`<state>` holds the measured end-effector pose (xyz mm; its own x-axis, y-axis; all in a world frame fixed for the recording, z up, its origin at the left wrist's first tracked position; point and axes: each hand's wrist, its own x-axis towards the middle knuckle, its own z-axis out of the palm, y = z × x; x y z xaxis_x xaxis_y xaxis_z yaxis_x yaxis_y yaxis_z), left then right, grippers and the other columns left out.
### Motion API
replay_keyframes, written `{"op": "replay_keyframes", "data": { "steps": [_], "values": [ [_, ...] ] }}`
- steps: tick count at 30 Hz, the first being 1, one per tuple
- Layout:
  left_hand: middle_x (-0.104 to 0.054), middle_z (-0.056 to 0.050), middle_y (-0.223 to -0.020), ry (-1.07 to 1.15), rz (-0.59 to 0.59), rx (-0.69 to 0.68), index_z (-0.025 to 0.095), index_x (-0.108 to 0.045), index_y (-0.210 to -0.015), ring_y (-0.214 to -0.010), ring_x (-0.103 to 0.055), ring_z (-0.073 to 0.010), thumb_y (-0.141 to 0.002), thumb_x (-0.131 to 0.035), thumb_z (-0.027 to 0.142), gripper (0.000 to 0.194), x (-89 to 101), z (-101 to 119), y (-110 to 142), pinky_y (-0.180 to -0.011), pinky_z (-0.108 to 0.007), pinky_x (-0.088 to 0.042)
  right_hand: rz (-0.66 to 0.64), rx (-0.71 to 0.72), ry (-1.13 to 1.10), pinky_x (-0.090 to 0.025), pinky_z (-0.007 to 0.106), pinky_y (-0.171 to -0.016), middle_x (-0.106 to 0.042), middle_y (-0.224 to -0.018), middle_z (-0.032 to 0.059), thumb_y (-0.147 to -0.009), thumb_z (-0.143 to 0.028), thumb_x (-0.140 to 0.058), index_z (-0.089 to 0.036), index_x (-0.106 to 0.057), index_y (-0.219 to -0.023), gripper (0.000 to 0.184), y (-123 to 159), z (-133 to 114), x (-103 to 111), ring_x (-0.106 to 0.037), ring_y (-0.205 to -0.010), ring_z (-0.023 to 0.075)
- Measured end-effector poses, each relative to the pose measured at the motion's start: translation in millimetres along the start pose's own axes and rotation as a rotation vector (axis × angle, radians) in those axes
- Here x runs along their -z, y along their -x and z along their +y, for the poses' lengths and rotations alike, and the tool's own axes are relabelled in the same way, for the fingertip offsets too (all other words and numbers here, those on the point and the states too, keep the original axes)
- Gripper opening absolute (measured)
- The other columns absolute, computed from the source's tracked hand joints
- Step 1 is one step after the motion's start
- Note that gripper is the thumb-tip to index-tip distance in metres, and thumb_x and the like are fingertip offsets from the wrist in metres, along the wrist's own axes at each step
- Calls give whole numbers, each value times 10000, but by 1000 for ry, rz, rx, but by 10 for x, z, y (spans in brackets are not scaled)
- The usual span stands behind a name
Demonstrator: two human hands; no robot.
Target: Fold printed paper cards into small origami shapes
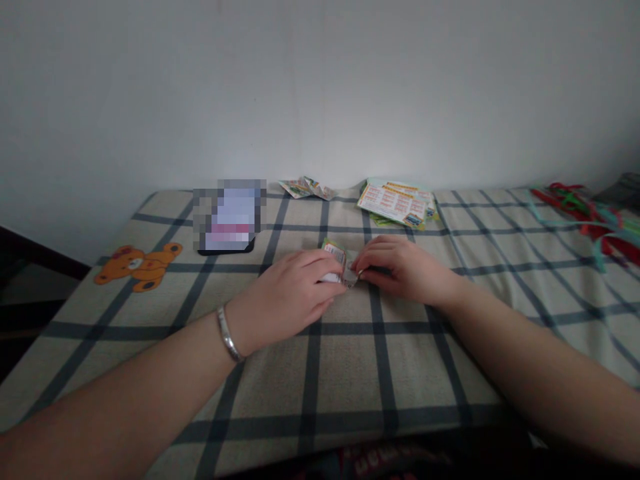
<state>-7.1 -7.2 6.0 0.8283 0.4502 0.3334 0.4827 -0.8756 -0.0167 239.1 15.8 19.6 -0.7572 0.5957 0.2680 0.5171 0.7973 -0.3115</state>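
Note:
A small piece of folded printed paper [336, 252] lies on the checked tablecloth, between my two hands. My left hand [295, 290], with a silver bangle at the wrist, has its fingers closed over the paper's left part. From the other side, my right hand [397, 267] pinches the paper's right edge between thumb and fingers. Both hands cover much of the sheet, so its full shape is hidden.
Behind the hands, a stack of printed cards [395, 203] lies by the wall, with folded paper pieces [306, 188] to its left. A phone [227, 220], blurred out, and an orange bear cutout [139, 267] are at left. Red and green ribbons [590, 213] lie at right.

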Motion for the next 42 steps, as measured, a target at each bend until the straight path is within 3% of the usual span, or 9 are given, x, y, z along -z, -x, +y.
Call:
{"op": "replay_keyframes", "data": {
  "steps": [7, 20, 25, 31, 37, 42],
  "values": [
    [-677, -50, -1036, -44, -10, -53, 197, -690, -1045, -1092, -580, -225, -941, -508, 219, 211, 6, -24, -4, -991, -445, -486, 117, -156, 45, -429, 295, -743, -660, -804, 45, -897, -247, -565, -171, -673, -878, 134, -47, -58, -159, -575, -806, 178],
    [-694, -48, -1051, 41, -21, 15, 201, -692, -1061, -1006, -617, -201, -932, -517, 228, 219, 36, 14, -17, -923, -399, -513, 166, -306, 32, -403, 292, -698, -652, -784, 39, -864, -279, -627, -172, -673, -810, 129, -92, -27, -245, -549, -756, 166],
    [-694, -48, -1041, 42, -19, 24, 189, -687, -1052, -981, -620, -207, -920, -517, 209, 216, 37, 19, -19, -912, -398, -519, 158, -325, 25, -390, 289, -683, -661, -761, 32, -854, -274, -632, -171, -681, -787, 133, -100, -1, -252, -544, -737, 157],
    [-674, -64, -1078, 24, -18, 29, 190, -640, -1173, -1001, -605, -210, -921, -519, 221, 281, 9, 25, -14, -906, -398, -526, 171, -321, 25, -382, 289, -671, -657, -748, 25, -843, -272, -640, -174, -675, -784, 120, -111, 9, -265, -540, -716, 150],
    [-661, -73, -1046, -7, -37, 18, 178, -667, -1129, -989, -591, -224, -929, -513, 242, 260, 11, 44, -28, -895, -412, -529, 178, -316, 26, -392, 293, -680, -651, -754, 25, -838, -278, -643, -178, -667, -792, 112, -122, 18, -280, -546, -732, 159],
    [-650, -64, -1171, -25, -11, 16, 183, -647, -1166, -1054, -578, -230, -938, -504, 256, 279, 5, 48, -19, -939, -427, -507, 195, -318, 15, -408, 283, -678, -651, -785, 31, -831, -273, -656, -178, -671, -850, 98, -116, 26, -242, -557, -742, 159]
  ]
}}
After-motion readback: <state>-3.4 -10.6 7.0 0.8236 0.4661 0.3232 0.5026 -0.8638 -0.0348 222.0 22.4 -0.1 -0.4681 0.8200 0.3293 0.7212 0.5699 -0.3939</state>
